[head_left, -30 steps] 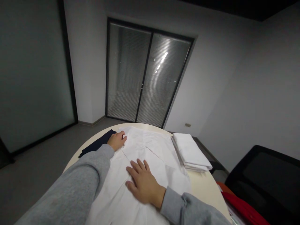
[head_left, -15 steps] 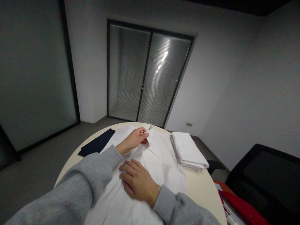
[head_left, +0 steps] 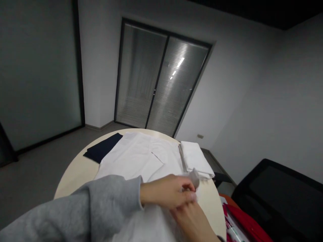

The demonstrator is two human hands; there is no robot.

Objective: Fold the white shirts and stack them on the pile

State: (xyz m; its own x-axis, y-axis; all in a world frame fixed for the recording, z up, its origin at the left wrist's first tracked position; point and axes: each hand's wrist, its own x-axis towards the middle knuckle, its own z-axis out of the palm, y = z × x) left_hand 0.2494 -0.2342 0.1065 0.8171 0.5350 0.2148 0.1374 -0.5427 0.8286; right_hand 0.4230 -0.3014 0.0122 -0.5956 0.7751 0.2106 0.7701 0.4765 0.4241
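Observation:
A white garment (head_left: 136,153) lies spread over the round table, with a short dark slit or seam line near its middle. My left hand (head_left: 171,190) reaches across to the garment's right edge, fingers and thumb closed on a raised fold of the cloth. Under and against it is my right hand (head_left: 190,215), coming in from the lower right. Its fingers are hidden behind the left hand and blurred, so its grip does not show.
A folded white cloth stack (head_left: 195,156) sits at the table's right edge. Dark navy folded cloth (head_left: 103,148) lies at the left on the cream tabletop (head_left: 73,176). To the right are a black mesh chair (head_left: 277,195) and red items (head_left: 244,223). Glass doors (head_left: 161,77) stand behind.
My left hand has moved from the garment's far middle toward the near right edge. My right hand has shifted right and down, and the two hands now meet. The far raised fold lies flat.

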